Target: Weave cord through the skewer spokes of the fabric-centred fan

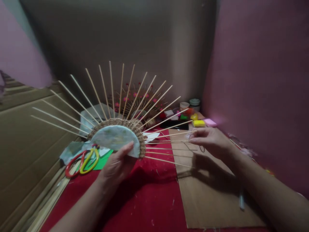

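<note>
My left hand (120,161) grips a half-round woven fan frame (114,141), its thumb over the pale, mottled panel in the middle. Brown twisted cord is woven along the panel's curved edge, and many thin wooden sticks (105,91) spread outward from it. At the right side, my right hand (207,140) is closed in a pinch near the stick tips. A thin cord (202,149) loops below its fingers and seems to run back toward the weave. Whether the fingers also touch a stick tip is hard to make out.
Scissors with red and yellow handles (82,162) lie at the left by green paper (102,161). Red cloth (149,199) and a brown board (212,203) cover the surface. Behind stand a decorated fan-shaped piece (137,96), small tubs (194,102) and coloured packets (198,123). Cardboard (31,135) lines the left.
</note>
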Demonstrator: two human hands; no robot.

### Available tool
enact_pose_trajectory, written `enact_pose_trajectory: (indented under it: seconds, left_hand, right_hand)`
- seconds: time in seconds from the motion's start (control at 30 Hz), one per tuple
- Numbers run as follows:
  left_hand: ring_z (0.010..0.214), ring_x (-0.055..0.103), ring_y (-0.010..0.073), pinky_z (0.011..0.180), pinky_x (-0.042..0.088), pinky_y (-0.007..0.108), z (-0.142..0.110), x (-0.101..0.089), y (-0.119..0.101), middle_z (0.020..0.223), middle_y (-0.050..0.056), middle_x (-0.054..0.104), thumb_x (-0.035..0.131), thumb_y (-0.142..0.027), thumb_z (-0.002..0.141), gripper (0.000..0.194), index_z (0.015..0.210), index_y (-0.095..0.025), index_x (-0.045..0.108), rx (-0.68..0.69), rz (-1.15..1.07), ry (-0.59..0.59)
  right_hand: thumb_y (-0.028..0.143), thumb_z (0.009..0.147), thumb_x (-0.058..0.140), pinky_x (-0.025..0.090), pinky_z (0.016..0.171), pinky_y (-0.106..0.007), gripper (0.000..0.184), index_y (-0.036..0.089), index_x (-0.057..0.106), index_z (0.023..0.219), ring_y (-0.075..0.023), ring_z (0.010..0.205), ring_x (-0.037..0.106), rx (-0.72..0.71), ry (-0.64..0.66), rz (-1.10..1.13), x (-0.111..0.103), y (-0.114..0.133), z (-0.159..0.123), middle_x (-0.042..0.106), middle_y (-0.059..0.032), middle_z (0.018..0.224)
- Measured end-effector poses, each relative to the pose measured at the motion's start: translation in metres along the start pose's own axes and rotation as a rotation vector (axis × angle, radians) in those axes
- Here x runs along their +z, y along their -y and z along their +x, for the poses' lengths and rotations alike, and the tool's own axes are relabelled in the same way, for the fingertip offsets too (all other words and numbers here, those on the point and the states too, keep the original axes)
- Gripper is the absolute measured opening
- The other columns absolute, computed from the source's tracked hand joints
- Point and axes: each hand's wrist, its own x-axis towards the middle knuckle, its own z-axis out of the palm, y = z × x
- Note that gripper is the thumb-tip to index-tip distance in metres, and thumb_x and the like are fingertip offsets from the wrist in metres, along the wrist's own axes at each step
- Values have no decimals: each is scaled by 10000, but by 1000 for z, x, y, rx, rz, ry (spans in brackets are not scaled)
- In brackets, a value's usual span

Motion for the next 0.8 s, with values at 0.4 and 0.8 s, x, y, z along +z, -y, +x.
enact_pose_trajectory:
  seconds: [0.4,0.8]
  left_hand:
    - [643,642,151,624,560,256,0,-1,0,727,76,677,440,10,779,212,766,-84,629,27,-16,-5]
    - [644,649,152,629,562,251,-1,-2,-3,741,61,686,461,30,752,227,777,-118,632,38,-23,14]
  right_hand:
    - [235,567,719,234,432,-215,170,171,617,688,-55,492,377,43,-152,356,0,-4,5,500,31,602]
    - [119,540,627,200,425,-237,171,171,625,703,-65,478,343,36,-160,371,1,-3,7,474,31,571]
